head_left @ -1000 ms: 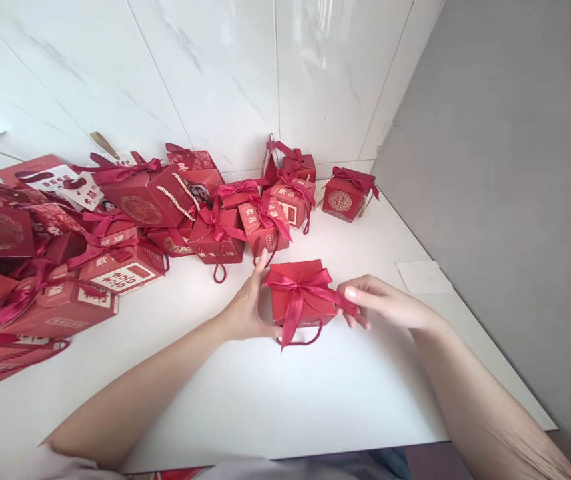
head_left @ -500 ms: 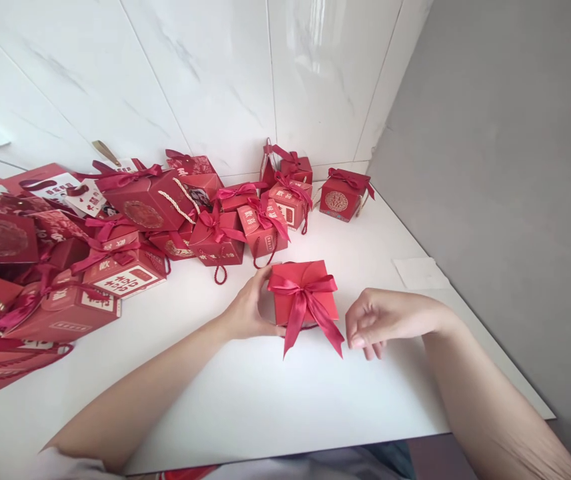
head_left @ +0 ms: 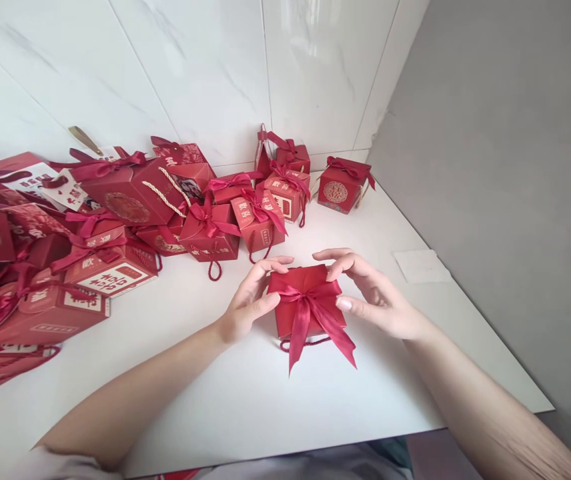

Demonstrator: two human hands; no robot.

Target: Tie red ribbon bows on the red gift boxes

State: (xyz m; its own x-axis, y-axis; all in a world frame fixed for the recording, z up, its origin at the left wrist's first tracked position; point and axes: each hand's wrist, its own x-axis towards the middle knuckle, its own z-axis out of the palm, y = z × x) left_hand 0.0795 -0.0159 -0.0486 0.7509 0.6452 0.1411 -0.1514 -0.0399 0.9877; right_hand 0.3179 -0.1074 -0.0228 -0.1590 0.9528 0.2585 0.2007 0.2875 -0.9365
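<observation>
A red box [head_left: 286, 319] is sitting on the table [head_left: 245, 400], its bow [head_left: 305, 298] apparently being straightened, the next move calling for a light touch. The left hand [head_left: 250, 300] at the box's nine o'clock and the right hand [head_left: 375, 300] at three are curving loosely around it, unclenched. A heap [head_left: 130, 200] is crowding ten o'clock without blocking either hand, a lone box [head_left: 343, 193] standing at one.

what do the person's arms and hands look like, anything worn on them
The left hand and right hand are bare: no gloves, rings or watch visible. A pale greyish sleeve ends near the left elbow; no right sleeve shows.
</observation>
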